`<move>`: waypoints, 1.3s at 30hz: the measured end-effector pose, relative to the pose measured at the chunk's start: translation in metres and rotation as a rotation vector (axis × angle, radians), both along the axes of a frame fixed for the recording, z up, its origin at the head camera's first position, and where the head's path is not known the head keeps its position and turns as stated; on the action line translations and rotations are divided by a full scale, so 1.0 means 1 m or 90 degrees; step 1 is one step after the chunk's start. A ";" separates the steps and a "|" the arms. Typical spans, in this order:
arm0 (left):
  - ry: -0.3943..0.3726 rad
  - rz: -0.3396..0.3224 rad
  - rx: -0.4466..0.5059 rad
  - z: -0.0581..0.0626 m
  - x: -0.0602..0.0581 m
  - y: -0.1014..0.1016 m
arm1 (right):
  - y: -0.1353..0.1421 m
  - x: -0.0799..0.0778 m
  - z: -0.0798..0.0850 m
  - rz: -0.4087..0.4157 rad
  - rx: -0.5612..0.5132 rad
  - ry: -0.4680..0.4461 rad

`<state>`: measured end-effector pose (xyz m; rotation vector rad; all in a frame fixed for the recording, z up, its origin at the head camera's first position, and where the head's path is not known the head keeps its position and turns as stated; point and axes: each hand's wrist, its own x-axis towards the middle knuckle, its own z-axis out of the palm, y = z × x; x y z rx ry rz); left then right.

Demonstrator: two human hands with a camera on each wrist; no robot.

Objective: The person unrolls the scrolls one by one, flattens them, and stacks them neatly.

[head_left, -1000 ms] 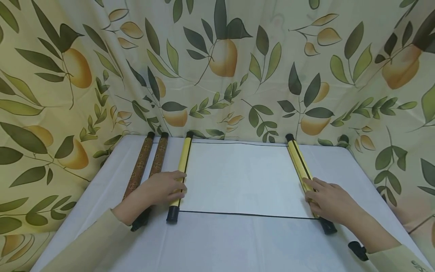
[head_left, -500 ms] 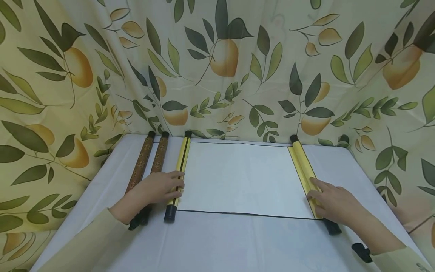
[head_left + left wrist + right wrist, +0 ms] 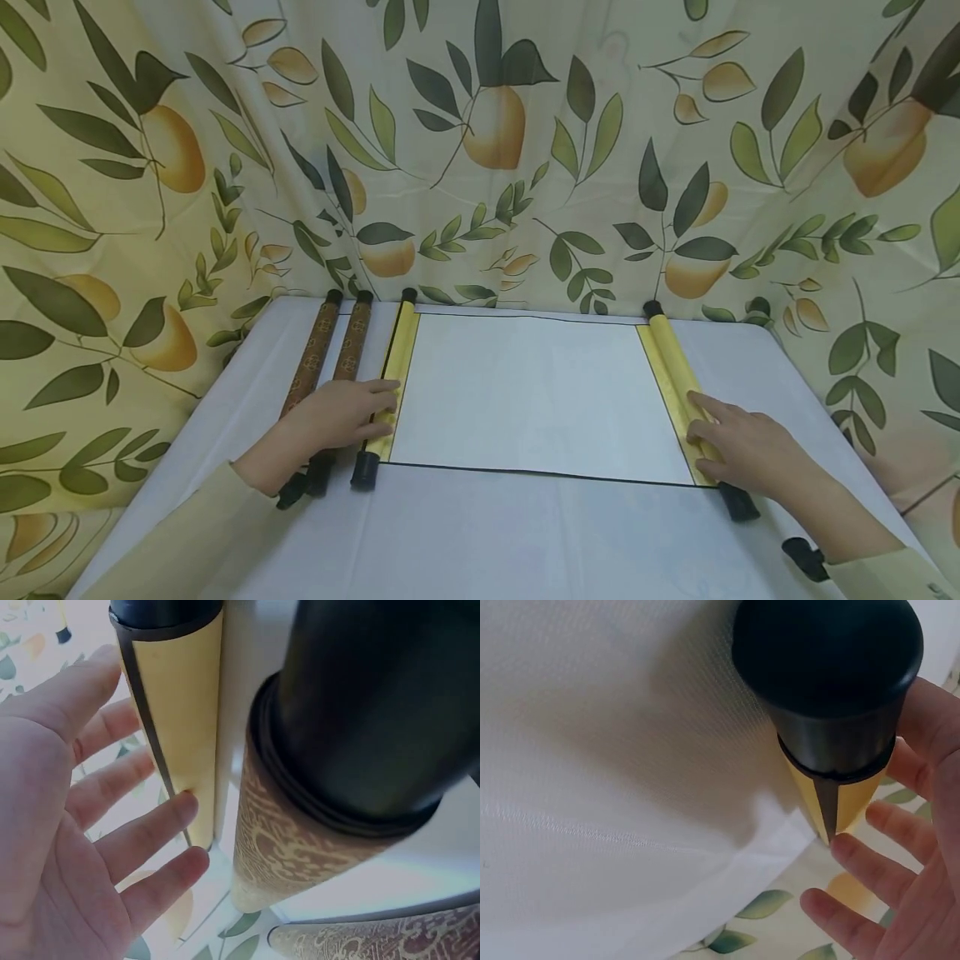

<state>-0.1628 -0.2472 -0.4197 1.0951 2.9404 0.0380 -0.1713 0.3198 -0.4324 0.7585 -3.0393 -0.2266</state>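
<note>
A paper scroll (image 3: pixel 525 392) with yellow end strips lies partly unrolled on the white-covered table, its blank white sheet bordered by thin dark lines. My left hand (image 3: pixel 337 415) rests its fingers on the left yellow roller (image 3: pixel 397 342). In the left wrist view those fingers (image 3: pixel 146 840) are spread and fairly straight along the roller's side. My right hand (image 3: pixel 750 447) touches the right yellow roller (image 3: pixel 673 350) near its front end. The right wrist view shows loosely extended fingers (image 3: pixel 874 870) beside its black end knob (image 3: pixel 829 667); the thumb is partly hidden behind the knob.
Two brown patterned scrolls (image 3: pixel 310 358) lie rolled up left of the yellow one, partly under my left forearm. A small black object (image 3: pixel 805 558) shows beside my right wrist. A fruit-and-leaf curtain (image 3: pixel 495 167) hangs right behind the white table (image 3: pixel 480 533).
The left roller has turned and shifted left, the right roller right, each with its hand. More of the yellow strips shows at both ends. The brown scrolls stay in place.
</note>
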 end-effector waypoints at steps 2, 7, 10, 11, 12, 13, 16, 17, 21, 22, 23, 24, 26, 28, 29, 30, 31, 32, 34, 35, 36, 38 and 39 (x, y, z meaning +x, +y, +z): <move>0.003 0.000 0.007 0.000 0.000 -0.002 | 0.000 -0.001 0.000 -0.003 0.000 -0.009; -0.019 0.029 0.011 -0.001 0.002 -0.006 | 0.000 -0.002 -0.001 -0.022 0.001 -0.029; -0.029 0.040 0.019 -0.003 0.003 -0.008 | 0.001 -0.002 -0.002 -0.026 0.001 -0.026; -0.033 0.041 0.026 -0.003 0.003 -0.009 | 0.002 -0.001 -0.002 -0.027 0.000 -0.025; -0.035 0.041 0.030 -0.004 0.003 -0.010 | 0.003 -0.001 -0.002 -0.027 -0.001 -0.023; -0.037 0.039 0.034 -0.004 0.004 -0.010 | 0.003 -0.001 -0.002 -0.027 -0.002 -0.023; -0.039 0.035 0.040 -0.004 0.004 -0.011 | 0.005 0.001 -0.002 -0.037 -0.010 -0.029; -0.041 0.036 0.039 -0.003 0.004 -0.011 | 0.006 0.001 -0.003 -0.039 -0.013 -0.032; -0.055 0.049 0.032 -0.002 0.004 -0.012 | 0.008 0.002 -0.004 -0.042 -0.031 -0.043; -0.059 0.052 0.032 -0.001 0.005 -0.012 | 0.009 0.003 -0.004 -0.043 -0.036 -0.045; -0.063 0.055 0.034 0.000 0.005 -0.012 | 0.009 0.003 -0.004 -0.043 -0.039 -0.047; -0.065 0.056 0.035 0.000 0.005 -0.012 | 0.010 0.003 -0.005 -0.044 -0.043 -0.046; -0.063 0.054 0.038 0.001 0.006 -0.012 | 0.009 0.003 -0.005 -0.043 -0.044 -0.040; -0.059 0.051 0.043 0.001 0.006 -0.013 | 0.009 0.002 -0.006 -0.040 -0.041 -0.031; -0.057 0.049 0.045 0.000 0.006 -0.013 | 0.008 0.002 -0.006 -0.036 -0.040 -0.025; -0.053 0.047 0.046 0.000 0.006 -0.013 | 0.007 0.002 -0.006 -0.034 -0.039 -0.021; -0.052 0.044 0.046 0.000 0.006 -0.013 | 0.007 0.001 -0.006 -0.031 -0.037 -0.018; -0.050 0.043 0.045 0.000 0.006 -0.013 | 0.006 0.001 -0.006 -0.030 -0.036 -0.017; -0.042 0.039 0.038 -0.001 0.007 -0.013 | 0.005 0.001 -0.005 -0.027 -0.032 -0.019; -0.038 0.037 0.034 0.000 0.008 -0.013 | 0.004 0.000 -0.004 -0.028 -0.030 -0.022; -0.034 0.036 0.029 0.000 0.008 -0.013 | 0.003 -0.001 -0.003 -0.027 -0.027 -0.024; -0.024 0.033 0.024 0.001 0.009 -0.013 | 0.000 -0.002 -0.001 -0.027 -0.026 -0.029; -0.018 0.033 0.020 0.001 0.010 -0.014 | -0.003 -0.003 0.001 -0.024 -0.028 -0.029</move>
